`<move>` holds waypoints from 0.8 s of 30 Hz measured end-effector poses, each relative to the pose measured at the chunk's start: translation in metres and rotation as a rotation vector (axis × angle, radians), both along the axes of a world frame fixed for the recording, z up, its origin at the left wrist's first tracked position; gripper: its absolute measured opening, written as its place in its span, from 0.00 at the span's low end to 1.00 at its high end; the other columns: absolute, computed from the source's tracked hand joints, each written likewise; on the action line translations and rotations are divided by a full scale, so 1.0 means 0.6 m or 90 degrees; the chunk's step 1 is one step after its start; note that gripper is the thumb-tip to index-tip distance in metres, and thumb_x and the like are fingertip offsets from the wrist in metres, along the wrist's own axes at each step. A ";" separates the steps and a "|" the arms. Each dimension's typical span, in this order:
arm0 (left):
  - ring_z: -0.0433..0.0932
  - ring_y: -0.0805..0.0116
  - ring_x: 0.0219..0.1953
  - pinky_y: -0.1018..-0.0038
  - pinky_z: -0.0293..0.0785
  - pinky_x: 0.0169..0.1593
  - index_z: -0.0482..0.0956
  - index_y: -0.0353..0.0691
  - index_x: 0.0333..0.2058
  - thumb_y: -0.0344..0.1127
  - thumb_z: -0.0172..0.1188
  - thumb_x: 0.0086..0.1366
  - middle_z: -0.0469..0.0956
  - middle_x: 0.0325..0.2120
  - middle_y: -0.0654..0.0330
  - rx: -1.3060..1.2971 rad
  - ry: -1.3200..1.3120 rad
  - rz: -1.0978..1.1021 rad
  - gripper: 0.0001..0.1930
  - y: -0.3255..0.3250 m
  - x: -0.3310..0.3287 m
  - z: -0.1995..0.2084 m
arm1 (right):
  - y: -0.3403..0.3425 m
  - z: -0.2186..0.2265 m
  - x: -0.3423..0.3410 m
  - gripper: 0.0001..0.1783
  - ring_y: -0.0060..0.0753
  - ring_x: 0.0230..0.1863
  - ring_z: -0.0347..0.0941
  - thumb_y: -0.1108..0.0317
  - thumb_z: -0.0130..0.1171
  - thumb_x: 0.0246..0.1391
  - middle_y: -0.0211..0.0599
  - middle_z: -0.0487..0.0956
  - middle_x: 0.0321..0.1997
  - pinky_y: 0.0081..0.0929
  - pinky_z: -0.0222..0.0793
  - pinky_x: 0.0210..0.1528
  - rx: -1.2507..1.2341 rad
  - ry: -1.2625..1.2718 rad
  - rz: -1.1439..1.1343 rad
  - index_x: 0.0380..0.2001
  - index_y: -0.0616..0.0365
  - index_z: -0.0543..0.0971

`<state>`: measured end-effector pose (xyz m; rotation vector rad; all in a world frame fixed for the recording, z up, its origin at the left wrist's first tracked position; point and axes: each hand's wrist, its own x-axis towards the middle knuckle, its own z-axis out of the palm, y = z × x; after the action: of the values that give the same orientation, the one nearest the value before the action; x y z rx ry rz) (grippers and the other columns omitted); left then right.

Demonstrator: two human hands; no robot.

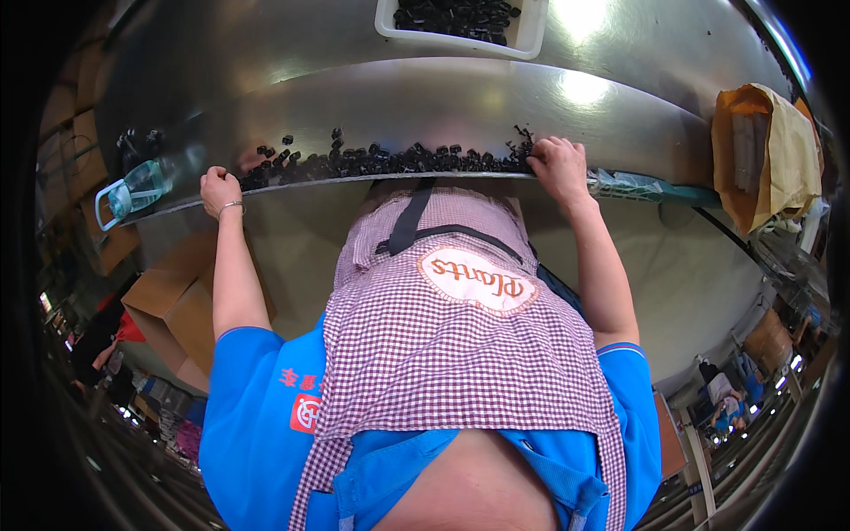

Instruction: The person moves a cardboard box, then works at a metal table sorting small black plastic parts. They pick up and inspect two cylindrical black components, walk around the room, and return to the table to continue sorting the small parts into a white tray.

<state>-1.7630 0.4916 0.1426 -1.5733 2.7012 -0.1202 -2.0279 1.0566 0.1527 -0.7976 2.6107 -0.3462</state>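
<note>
Small black plastic pieces (398, 161) lie in a long loose row along the near edge of the metal tabletop (372, 102). My left hand (220, 190) is at the left end of this row, its fingers curled closed; whatever may be in them is hidden. At the right end, my right hand (560, 166) has its fingertips pinched together beside a small branching cluster of black plastic (521, 142). Whether the fingertips grip part of that cluster cannot be made out.
A white tray (537, 31) of black pieces stands at the far side. Near the left edge lies a clear jug with a pale blue handle (133, 190). A brown paper bag (788, 164) is at the right. Below the table at left is a cardboard box (168, 305).
</note>
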 end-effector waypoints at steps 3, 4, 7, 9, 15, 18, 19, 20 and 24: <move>0.79 0.57 0.39 0.62 0.76 0.44 0.81 0.46 0.37 0.35 0.62 0.55 0.78 0.36 0.58 -0.047 0.087 -0.078 0.10 0.017 -0.023 0.002 | -0.017 0.014 0.002 0.07 0.36 0.41 0.75 0.64 0.67 0.44 0.29 0.79 0.32 0.37 0.63 0.44 -0.047 0.015 -0.006 0.28 0.49 0.79; 0.79 0.57 0.38 0.63 0.76 0.44 0.81 0.45 0.38 0.34 0.63 0.55 0.78 0.36 0.58 -0.042 0.139 -0.110 0.10 0.038 -0.047 0.008 | -0.023 0.017 0.004 0.08 0.38 0.40 0.75 0.64 0.67 0.44 0.30 0.79 0.32 0.37 0.65 0.43 -0.056 0.021 -0.024 0.29 0.50 0.79; 0.77 0.58 0.39 0.63 0.74 0.43 0.80 0.43 0.34 0.31 0.63 0.54 0.77 0.33 0.59 0.089 0.259 -0.245 0.08 0.143 -0.122 0.017 | -0.040 0.019 0.004 0.14 0.46 0.42 0.76 0.65 0.68 0.43 0.37 0.78 0.36 0.42 0.72 0.42 -0.060 -0.007 -0.128 0.35 0.52 0.77; 0.77 0.58 0.38 0.64 0.74 0.42 0.79 0.42 0.33 0.29 0.62 0.54 0.76 0.33 0.59 0.193 0.299 -0.304 0.07 0.221 -0.168 0.027 | -0.038 0.021 0.006 0.15 0.48 0.43 0.76 0.65 0.68 0.43 0.39 0.78 0.38 0.44 0.73 0.43 -0.040 -0.039 -0.179 0.36 0.53 0.77; 0.77 0.57 0.36 0.65 0.75 0.40 0.78 0.40 0.31 0.26 0.62 0.53 0.76 0.32 0.57 0.299 0.450 -0.495 0.05 0.346 -0.325 0.070 | -0.043 -0.012 0.002 0.07 0.50 0.43 0.76 0.69 0.63 0.48 0.42 0.78 0.38 0.43 0.73 0.45 -0.077 -0.113 -0.150 0.34 0.54 0.81; 0.78 0.55 0.37 0.64 0.76 0.41 0.79 0.40 0.31 0.27 0.63 0.54 0.77 0.33 0.57 0.291 0.481 -0.596 0.05 0.361 -0.428 0.091 | -0.041 -0.012 0.001 0.07 0.50 0.42 0.77 0.70 0.61 0.49 0.42 0.78 0.38 0.43 0.73 0.45 -0.108 -0.119 -0.152 0.34 0.55 0.81; 0.78 0.55 0.37 0.63 0.76 0.42 0.79 0.40 0.32 0.29 0.63 0.55 0.77 0.34 0.57 0.285 0.472 -0.622 0.05 0.362 -0.462 0.090 | -0.041 -0.005 0.003 0.07 0.50 0.42 0.77 0.72 0.60 0.50 0.43 0.79 0.37 0.42 0.73 0.45 -0.129 -0.111 -0.159 0.34 0.57 0.81; 0.78 0.55 0.39 0.63 0.77 0.44 0.79 0.41 0.36 0.31 0.65 0.55 0.77 0.37 0.57 0.293 0.378 -0.606 0.09 0.361 -0.497 0.081 | -0.038 -0.003 0.005 0.07 0.50 0.42 0.77 0.72 0.60 0.50 0.43 0.79 0.37 0.42 0.73 0.45 -0.156 -0.111 -0.169 0.34 0.57 0.81; 0.74 0.51 0.50 0.60 0.76 0.51 0.72 0.46 0.52 0.40 0.70 0.53 0.69 0.51 0.52 0.253 0.080 -0.512 0.28 0.367 -0.609 0.051 | -0.025 0.012 0.011 0.05 0.49 0.39 0.76 0.72 0.61 0.50 0.44 0.78 0.36 0.40 0.73 0.43 -0.233 -0.108 -0.214 0.32 0.59 0.81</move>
<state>-2.1284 0.7117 0.1730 -0.3617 3.0105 0.4881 -2.0212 1.0419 0.1596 -0.4064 2.5463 -0.9645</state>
